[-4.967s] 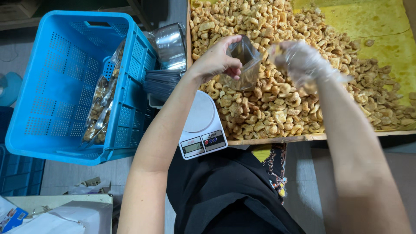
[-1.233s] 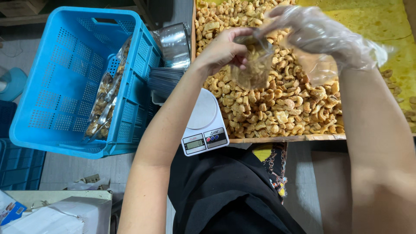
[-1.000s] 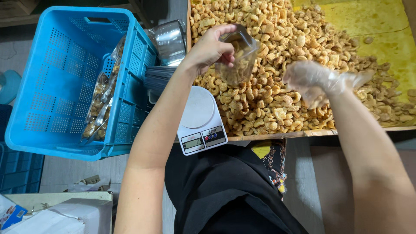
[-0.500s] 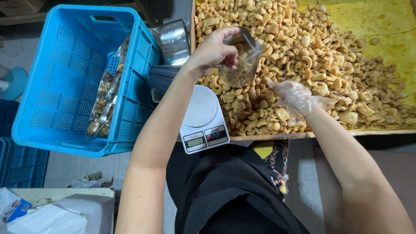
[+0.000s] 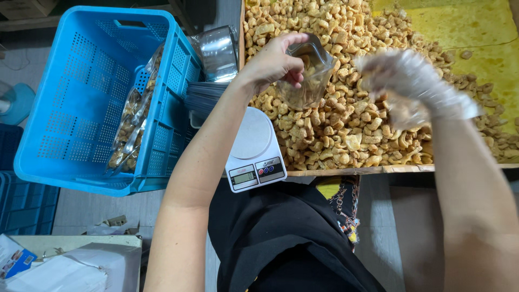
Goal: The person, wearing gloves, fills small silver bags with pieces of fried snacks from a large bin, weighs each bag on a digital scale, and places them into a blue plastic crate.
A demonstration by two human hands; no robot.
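Left hand grips clear bag over snack pile; gloved right hand blurred, grip unclear. Scale, blue crate alongside.

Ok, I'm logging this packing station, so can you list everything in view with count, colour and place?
snacks: a heap, pale golden, filling the tray at upper right
tray: one, yellow-lined, wooden front edge
bag: one, clear, held open over the snacks
scale: one, white, at the tray's near left corner
crate: one, blue, at left
filled bags: several, clear with golden contents, against the crate's right wall
metal bowl: one, silvery, between crate and tray
empty bag stack: one, clear, below the bowl
left hand: bare, its grip on the bag's rim
right hand: in a clear glove, blurred, above the snacks
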